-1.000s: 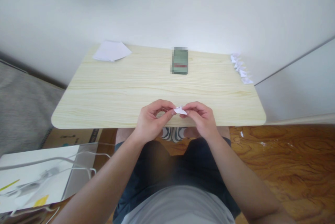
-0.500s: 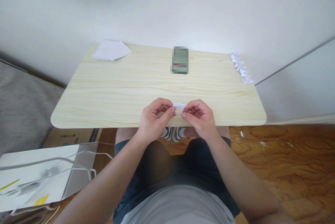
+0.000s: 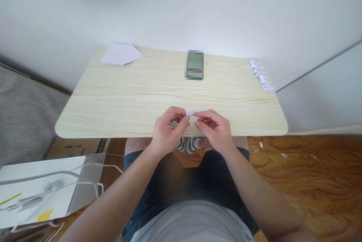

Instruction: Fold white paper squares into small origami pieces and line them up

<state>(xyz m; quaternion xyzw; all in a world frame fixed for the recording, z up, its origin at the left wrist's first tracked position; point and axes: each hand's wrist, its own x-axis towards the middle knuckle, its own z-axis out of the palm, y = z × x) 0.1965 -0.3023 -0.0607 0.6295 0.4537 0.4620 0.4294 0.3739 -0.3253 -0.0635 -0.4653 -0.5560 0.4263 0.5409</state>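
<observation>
Over the front part of the table, a small strip of folded white paper (image 3: 192, 112) is held up between my hands. My left hand (image 3: 170, 125) pinches its left end between thumb and fingers. At the other end, the curled fingers of my right hand (image 3: 214, 127) are on the paper's lower edge, with the thumb a little apart below. The folds on its underside are hidden. A row of several small folded white paper pieces (image 3: 261, 74) lies along the table's right edge.
The pale wood-grain table (image 3: 135, 94) stands against a white wall. Sheets of white paper (image 3: 120, 54) lie at its back left, and a blurred green rectangular item (image 3: 195, 64) at the back middle. Left of my legs, a white surface (image 3: 36, 193) carries cables; a cardboard box (image 3: 75, 147) is beside it.
The folded paper has turned so that its right end tilts upward. My right fingers have shifted slightly left and under that end. My left hand has barely moved.
</observation>
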